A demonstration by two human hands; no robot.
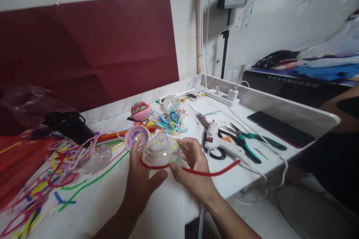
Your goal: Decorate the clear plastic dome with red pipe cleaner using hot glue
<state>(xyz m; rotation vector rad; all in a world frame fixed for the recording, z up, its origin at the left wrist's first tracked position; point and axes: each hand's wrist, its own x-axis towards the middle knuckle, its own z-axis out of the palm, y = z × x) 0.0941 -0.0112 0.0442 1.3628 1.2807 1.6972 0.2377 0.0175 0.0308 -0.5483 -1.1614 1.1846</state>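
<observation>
Left hand point(143, 175) and right hand point(193, 171) grip the clear plastic dome point(161, 150), prolly to steady the fuzzy red strip point(207, 173) along its rim.

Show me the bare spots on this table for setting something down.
Bare tabletop lies between the green strand and left forearm. Another patch sits between that and the right forearm, nearer than the clear dome. Crowded: the colored tangle at left, blue tangle behind the dome, glue gun and pliers at right.
</observation>
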